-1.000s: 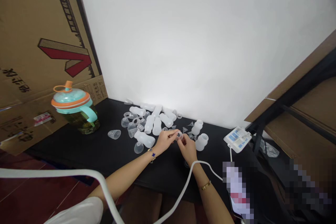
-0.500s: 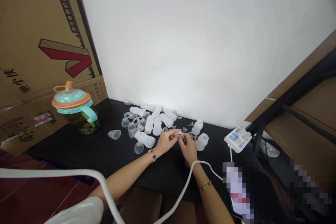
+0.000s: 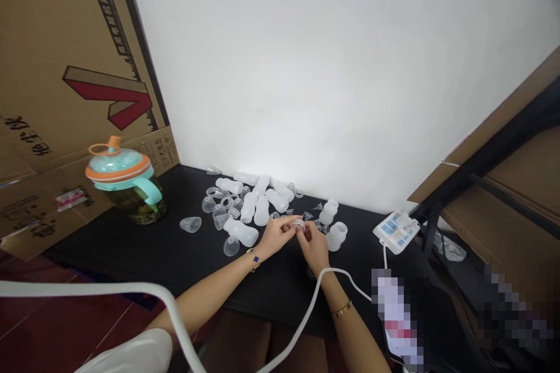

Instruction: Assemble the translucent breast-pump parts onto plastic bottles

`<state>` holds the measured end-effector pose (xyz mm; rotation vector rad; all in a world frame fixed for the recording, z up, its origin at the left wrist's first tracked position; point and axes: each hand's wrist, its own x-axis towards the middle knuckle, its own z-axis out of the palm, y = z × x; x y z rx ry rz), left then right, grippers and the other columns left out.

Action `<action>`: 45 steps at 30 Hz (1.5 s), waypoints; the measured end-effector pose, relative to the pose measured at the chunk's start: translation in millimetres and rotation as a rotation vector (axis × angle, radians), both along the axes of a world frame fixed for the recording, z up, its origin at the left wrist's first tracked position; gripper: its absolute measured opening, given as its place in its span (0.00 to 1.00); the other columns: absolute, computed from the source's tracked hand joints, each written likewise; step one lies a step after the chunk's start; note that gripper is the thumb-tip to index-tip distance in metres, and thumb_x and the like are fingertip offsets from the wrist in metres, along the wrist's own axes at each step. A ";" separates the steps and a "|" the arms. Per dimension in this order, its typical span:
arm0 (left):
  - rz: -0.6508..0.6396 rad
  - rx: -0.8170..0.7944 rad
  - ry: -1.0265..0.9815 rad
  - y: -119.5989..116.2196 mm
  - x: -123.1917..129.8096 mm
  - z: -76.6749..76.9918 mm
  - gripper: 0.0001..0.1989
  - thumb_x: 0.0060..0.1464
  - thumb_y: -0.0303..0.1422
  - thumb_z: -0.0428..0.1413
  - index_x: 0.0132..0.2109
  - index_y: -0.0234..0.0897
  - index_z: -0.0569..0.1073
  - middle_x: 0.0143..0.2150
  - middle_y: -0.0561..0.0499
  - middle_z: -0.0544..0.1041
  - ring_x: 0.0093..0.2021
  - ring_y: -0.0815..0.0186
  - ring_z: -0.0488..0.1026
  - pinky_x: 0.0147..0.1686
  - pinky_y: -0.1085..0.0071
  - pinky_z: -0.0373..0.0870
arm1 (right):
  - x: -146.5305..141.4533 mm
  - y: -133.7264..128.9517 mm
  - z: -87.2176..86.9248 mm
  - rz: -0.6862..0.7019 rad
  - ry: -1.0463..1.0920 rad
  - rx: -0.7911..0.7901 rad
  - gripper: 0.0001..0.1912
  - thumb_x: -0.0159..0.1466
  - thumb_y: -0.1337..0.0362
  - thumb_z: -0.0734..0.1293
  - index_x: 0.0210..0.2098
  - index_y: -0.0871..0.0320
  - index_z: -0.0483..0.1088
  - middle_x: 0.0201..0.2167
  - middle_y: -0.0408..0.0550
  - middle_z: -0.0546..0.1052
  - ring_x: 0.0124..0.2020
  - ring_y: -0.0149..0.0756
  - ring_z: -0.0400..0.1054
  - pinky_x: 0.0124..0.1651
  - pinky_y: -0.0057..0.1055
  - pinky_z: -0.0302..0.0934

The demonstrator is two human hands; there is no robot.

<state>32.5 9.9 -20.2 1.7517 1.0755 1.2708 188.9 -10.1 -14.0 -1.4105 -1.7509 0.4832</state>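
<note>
Small clear plastic ring (image 3: pixel 298 225) held pinched between left hand (image 3: pixel 275 237) and right hand (image 3: pixel 312 243), both nearly closed | clear plastic bottles (image 3: pixel 249 207) scattered just beyond, centre | carton lettering (image 3: pixel 26 135), upper left: unreadable

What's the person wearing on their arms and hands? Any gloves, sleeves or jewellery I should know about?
The left hand and right hand are bare, with no gloves. The forearms are bare too, and a white short sleeve shows at the left upper arm. The left wrist has a thin gold bracelet with a dark blue cross-shaped charm; the right wrist has a gold bracelet.
</note>
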 end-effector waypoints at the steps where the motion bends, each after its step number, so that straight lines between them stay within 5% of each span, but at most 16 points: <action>1: -0.014 -0.015 -0.016 0.3 -0.3 -0.6 0.19 0.59 0.37 0.55 0.54 0.34 0.79 0.28 0.49 0.79 0.22 0.68 0.69 0.26 0.73 0.65 | 0.1 0.2 -0.3 0.003 -0.001 0.002 0.15 0.68 0.51 0.61 0.36 0.55 0.69 0.25 0.43 0.76 0.26 0.37 0.69 0.30 0.30 0.57; 30: 0.061 0.039 0.088 -5.0 -1.0 7.3 0.19 0.60 0.35 0.54 0.53 0.34 0.80 0.20 0.55 0.70 0.20 0.72 0.57 0.24 0.74 0.55 | 0.3 1.0 -1.2 -0.009 -0.103 0.028 0.17 0.70 0.49 0.58 0.32 0.54 0.67 0.22 0.43 0.73 0.23 0.37 0.68 0.28 0.29 0.52; 45: 0.028 0.082 0.086 -3.6 -0.8 3.4 0.21 0.64 0.38 0.50 0.56 0.33 0.78 0.23 0.52 0.74 0.21 0.69 0.66 0.24 0.73 0.61 | -1.2 -0.7 0.9 0.002 -0.040 0.020 0.20 0.69 0.47 0.60 0.28 0.54 0.63 0.19 0.40 0.68 0.22 0.33 0.62 0.27 0.27 0.50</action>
